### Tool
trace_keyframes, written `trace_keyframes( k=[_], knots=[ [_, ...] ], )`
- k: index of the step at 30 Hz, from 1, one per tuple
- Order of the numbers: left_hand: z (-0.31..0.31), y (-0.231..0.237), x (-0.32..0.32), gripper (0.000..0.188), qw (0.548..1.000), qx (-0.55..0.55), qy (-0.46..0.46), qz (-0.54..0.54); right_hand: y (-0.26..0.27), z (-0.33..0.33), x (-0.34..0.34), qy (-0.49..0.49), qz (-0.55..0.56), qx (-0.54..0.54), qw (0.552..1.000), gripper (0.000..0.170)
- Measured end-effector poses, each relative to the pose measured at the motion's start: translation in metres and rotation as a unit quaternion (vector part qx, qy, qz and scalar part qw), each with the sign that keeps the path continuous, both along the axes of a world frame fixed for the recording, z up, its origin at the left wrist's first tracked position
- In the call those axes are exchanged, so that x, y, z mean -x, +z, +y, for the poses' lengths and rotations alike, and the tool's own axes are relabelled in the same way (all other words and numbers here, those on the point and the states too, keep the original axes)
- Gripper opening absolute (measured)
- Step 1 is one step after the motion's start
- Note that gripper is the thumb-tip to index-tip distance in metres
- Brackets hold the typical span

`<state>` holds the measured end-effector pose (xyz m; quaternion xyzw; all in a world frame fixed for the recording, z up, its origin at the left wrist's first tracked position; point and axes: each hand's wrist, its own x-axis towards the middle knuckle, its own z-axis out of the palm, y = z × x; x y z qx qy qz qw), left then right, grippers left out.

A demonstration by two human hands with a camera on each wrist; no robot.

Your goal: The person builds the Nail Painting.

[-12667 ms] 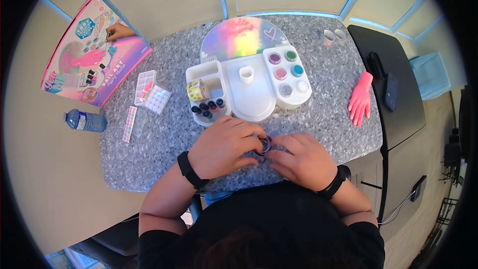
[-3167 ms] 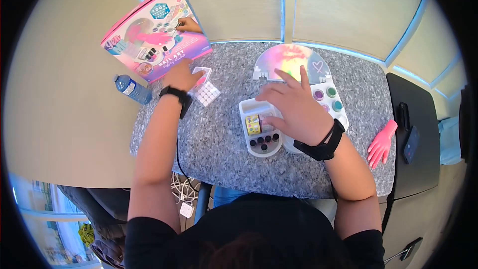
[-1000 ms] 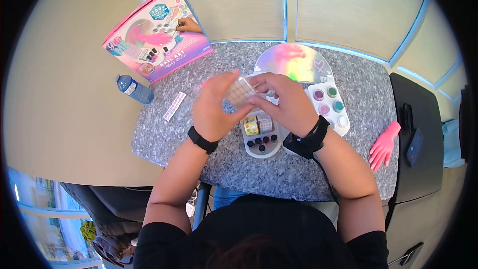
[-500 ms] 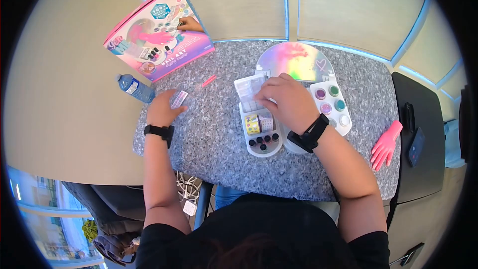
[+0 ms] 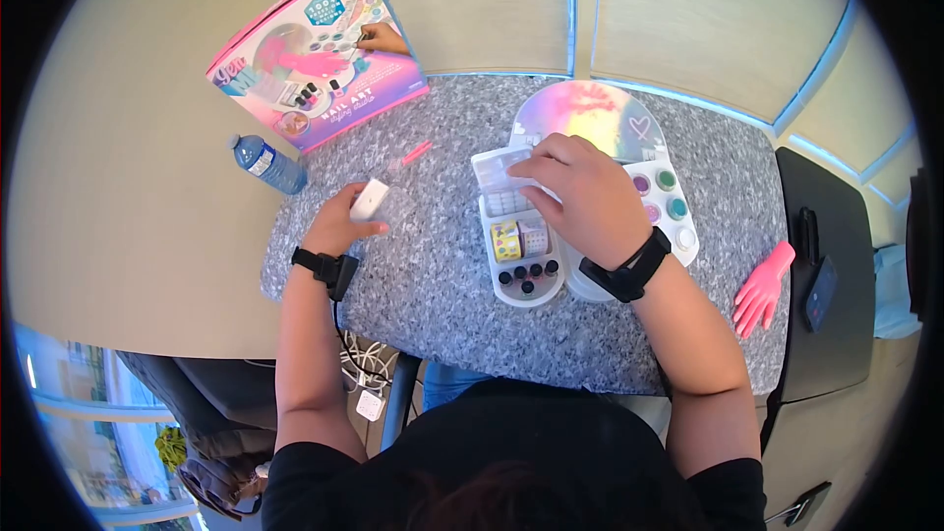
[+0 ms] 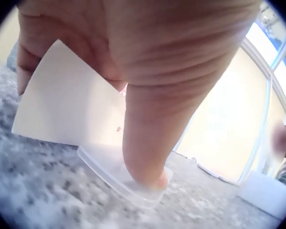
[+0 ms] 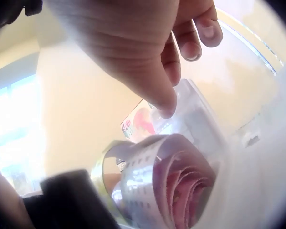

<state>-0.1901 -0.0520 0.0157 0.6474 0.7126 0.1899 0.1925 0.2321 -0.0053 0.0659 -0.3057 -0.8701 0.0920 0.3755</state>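
My left hand (image 5: 336,224) is at the left of the table and holds a small white card (image 5: 371,199), its plain side showing. In the left wrist view, the thumb rests on a clear plastic lid (image 6: 119,179) just under the card. My right hand (image 5: 595,199) pinches a clear compartment case (image 5: 495,169), which stands tilted at the back of the white tray (image 5: 489,280). In front of the case, patterned rolls (image 5: 506,241) lie in the tray, then several polish bottles with black caps (image 5: 528,286). The right wrist view shows one roll (image 7: 143,181) close up.
A pink stick (image 5: 417,152) lies behind the left hand. The nail art box (image 5: 315,59) and a water bottle (image 5: 268,165) stand at the left. Glitter pots (image 5: 677,207) sit in the right tray, below a shiny rounded board (image 5: 580,118). A pink model hand (image 5: 764,290) lies far right.
Both hands brought the compartment case over to the tray; the right hand stays on it. My left hand went back left to the sticker strip and now holds a card there, white side showing.
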Motion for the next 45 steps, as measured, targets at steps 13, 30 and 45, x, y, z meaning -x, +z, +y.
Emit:
trace_keyframes(
  k=[13,30,45],
  knots=[
    [-0.011,-0.008,-0.021,0.057,0.993,-0.071,-0.077,0.057,0.013,-0.01,-0.001,0.014,-0.028,0.0,1.0,0.03],
    [-0.026,0.036,-0.093,0.03,0.979,-0.033,0.019,-0.203,0.011,-0.009,0.002,0.036,-0.024,-0.008,0.999,0.035],
    [-0.048,0.067,-0.178,0.021,0.949,-0.293,-0.026,-0.116,0.014,0.001,-0.012,0.02,0.025,0.108,0.994,0.013]
  ],
)
